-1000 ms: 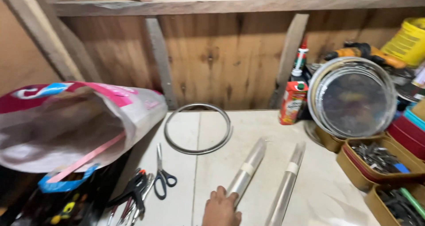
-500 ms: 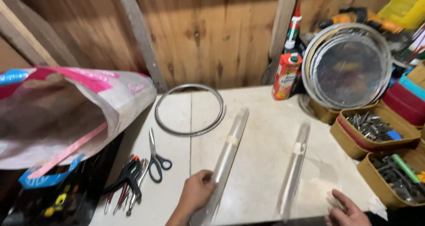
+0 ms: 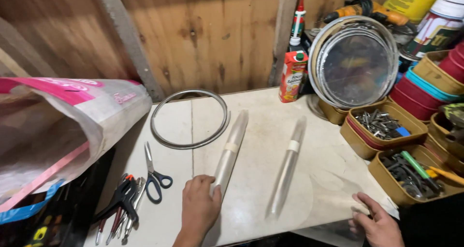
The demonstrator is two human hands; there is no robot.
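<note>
Now our left hand [image 3: 199, 209] lies with fingers curled on a clear roll [image 3: 230, 152]. Our right hand [image 3: 378, 221] presses spread fingers on a clear sheet [image 3: 333, 179], the second roll [image 3: 287, 166] between both hands.

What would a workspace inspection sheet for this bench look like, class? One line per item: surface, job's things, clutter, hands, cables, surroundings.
Surface: pale worktop, dusty.
Job's things: two clear taped rolls, left roll, right roll.
Clutter: metal ring, scissors, pliers, trays of screws.
Hands: left hand on the left roll; right hand flat at the worktop edge.
Cables: nothing seen.
Surroundings: wooden wall, large sack.
</note>
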